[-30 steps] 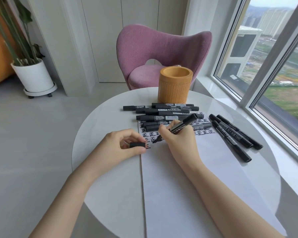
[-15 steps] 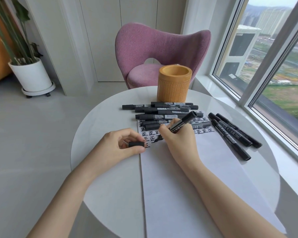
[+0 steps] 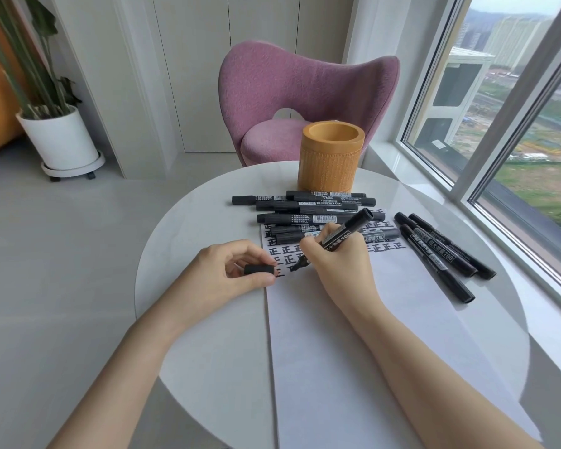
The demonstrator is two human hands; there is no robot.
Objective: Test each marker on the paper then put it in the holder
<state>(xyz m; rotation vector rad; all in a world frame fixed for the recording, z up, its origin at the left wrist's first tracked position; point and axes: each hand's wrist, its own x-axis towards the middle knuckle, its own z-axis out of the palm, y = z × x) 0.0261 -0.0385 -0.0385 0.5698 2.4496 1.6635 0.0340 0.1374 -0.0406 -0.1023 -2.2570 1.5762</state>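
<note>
1. Marker without its cap is held in front of the holder, on the person's side of it. Its long axis is slanted: the tip points down and to the left onto the paper, and the blunt rear end points up and to the right, back toward the holder.
2. Right hand has its fingers curled round the marker's barrel in a writing grip, and its heel lies on the paper.
3. Left hand, in front of the holder and to its left, pinches the cap between thumb and fingertips. The cap lies crosswise, at the paper's left edge.
4. Paper runs from just in front of the holder toward the person. Rows of black characters fill the end nearest the holder, and the marker's tip touches the lowest row.
5. Heap of capped markers lies between the holder and the right hand, their long axes running left to right. The nearest ones overlap the written end of the paper.
6. Three more markers lie side by side to the right of the holder and nearer the person, slanting from upper left to lower right.
7. Holder stands upright, mouth open, at the far side of the round white table.
8. Pink chair stands behind the holder, a white plant pot stands on the floor far to its left, and a window is to its right.
</note>
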